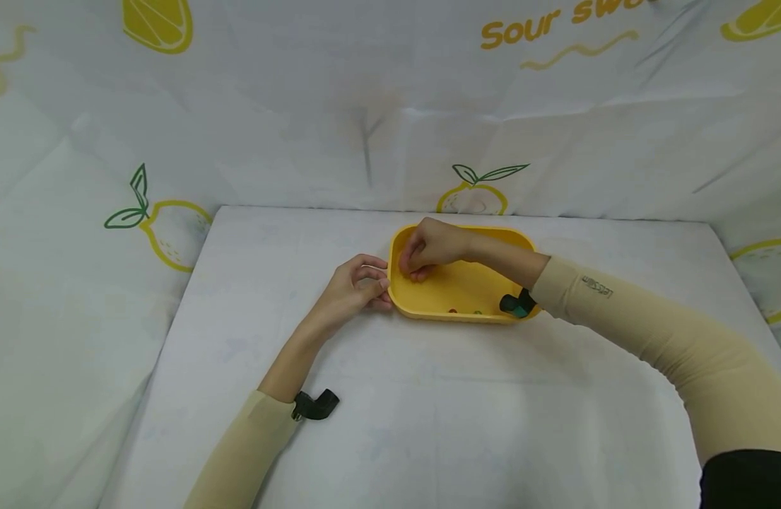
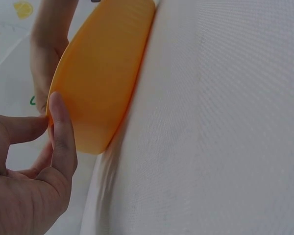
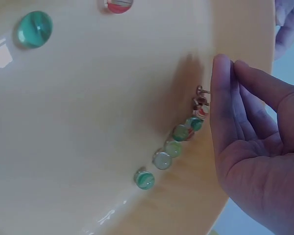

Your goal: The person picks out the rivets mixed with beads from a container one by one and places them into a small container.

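A yellow tray (image 1: 466, 286) stands on the white table with glass marbles in it. My left hand (image 1: 352, 286) holds its left end; in the left wrist view thumb and finger meet the rim of the tray (image 2: 100, 73). Inside the left end is my right hand (image 1: 437, 244), fingers pointing down. In the right wrist view the thumb and fingertips of this hand (image 3: 264, 132) are brought together, and nothing shows between them. Several marbles (image 3: 162, 159) line the tray wall beside it. A green marble (image 3: 35, 29) and a red one (image 3: 120, 5) lie apart.
The table (image 1: 428, 410) has a white cover, and a white cloth printed with lemons (image 1: 473, 198) hangs behind it. A black wrist camera (image 1: 316, 405) sits at the left sleeve; another (image 1: 517, 304) overlaps the tray's right end.
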Action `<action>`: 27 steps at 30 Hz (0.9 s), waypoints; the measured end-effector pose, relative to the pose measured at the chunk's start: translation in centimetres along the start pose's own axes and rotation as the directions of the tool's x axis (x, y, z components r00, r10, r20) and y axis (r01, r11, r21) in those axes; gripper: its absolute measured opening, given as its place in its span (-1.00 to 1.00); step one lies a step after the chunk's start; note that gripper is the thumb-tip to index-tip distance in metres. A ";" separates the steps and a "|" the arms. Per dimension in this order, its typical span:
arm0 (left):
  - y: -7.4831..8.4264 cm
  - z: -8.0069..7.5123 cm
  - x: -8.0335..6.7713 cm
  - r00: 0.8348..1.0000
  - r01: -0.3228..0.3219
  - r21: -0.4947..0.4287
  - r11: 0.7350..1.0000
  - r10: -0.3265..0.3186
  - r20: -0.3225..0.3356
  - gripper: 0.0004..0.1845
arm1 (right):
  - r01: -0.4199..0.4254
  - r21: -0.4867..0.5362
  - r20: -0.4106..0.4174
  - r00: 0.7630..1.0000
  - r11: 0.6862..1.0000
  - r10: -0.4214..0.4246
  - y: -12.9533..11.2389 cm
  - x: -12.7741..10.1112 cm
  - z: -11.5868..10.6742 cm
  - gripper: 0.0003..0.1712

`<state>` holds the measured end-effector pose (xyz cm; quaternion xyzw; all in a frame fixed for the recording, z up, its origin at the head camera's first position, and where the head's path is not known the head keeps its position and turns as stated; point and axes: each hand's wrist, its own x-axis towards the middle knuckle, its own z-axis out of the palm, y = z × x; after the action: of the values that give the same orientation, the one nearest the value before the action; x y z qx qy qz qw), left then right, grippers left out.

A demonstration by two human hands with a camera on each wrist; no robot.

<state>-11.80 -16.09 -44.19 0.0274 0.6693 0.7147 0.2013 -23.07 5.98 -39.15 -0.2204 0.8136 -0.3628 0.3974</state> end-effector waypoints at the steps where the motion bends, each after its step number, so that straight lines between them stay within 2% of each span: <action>1: 0.0 0.0 0.0 1.000 -0.004 0.003 1.000 0.004 0.002 -0.61 | 0.004 -0.007 -0.005 1.000 1.000 -0.004 -0.1 -0.1 -0.1 -0.82; 27: 0.0 0.1 -0.1 1.000 0.015 0.018 1.000 -0.015 -0.010 -0.63 | 0.052 0.061 -0.097 0.994 0.997 -0.046 -0.8 -3.8 -1.9 -0.70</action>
<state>-11.71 -16.07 -44.12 0.0207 0.6768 0.7073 0.2029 -22.36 8.73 -35.93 -0.2097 0.8141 -0.4084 0.3557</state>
